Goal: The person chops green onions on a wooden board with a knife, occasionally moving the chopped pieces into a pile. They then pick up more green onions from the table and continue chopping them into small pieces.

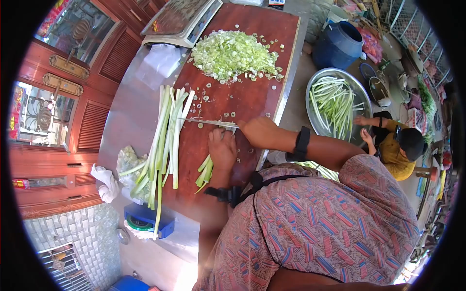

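My right hand [259,132] is wrapped round the handle of a knife [211,122], its blade lying across the reddish-brown cutting board [255,24]. Just below the blade, my left hand [222,145] presses down with bent fingers on a small bunch of scallions [206,170]; their green ends stick out toward me, and the part under my fingers is hidden. A pile of chopped scallions [235,54] covers the far part of the board. Left of my hands lies a bundle of long whole scallions [165,131], some hanging over the table edge.
A scale [182,22] stands at the far left of the metal table. Plastic bags [158,63] lie near it. To the right are a metal basin [310,104] of scallions, a blue barrel [337,46] and a seated person [400,150] with hands near the basin.
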{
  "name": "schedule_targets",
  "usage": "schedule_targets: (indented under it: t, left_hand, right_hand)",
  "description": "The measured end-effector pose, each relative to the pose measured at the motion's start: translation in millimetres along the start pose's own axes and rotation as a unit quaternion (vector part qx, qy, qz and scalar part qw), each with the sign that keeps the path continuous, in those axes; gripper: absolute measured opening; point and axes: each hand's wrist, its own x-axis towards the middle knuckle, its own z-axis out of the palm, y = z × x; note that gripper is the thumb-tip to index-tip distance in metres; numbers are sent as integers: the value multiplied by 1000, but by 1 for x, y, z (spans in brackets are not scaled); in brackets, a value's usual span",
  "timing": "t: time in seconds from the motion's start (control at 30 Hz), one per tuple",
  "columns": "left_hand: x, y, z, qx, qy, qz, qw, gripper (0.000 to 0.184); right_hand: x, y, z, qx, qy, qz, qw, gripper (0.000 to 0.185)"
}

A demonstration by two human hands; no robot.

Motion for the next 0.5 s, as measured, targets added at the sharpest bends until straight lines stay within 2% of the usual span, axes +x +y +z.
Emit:
schedule_targets:
  t: [0.17, 0.33, 0.5]
  left_hand:
    - [-1, 0, 1, -8, 8, 7, 1000, 11]
    - [-1, 2, 0, 8, 3, -3, 1000, 11]
    - [1, 3, -2, 5, 8, 1, 1000, 12]
  right_hand:
    - [6, 9, 5, 41, 53, 36, 997, 23]
    - [-31, -4, -28, 9, -1, 36, 999, 23]
    - [-50, -4, -34, -11, -3, 4, 1000, 21]
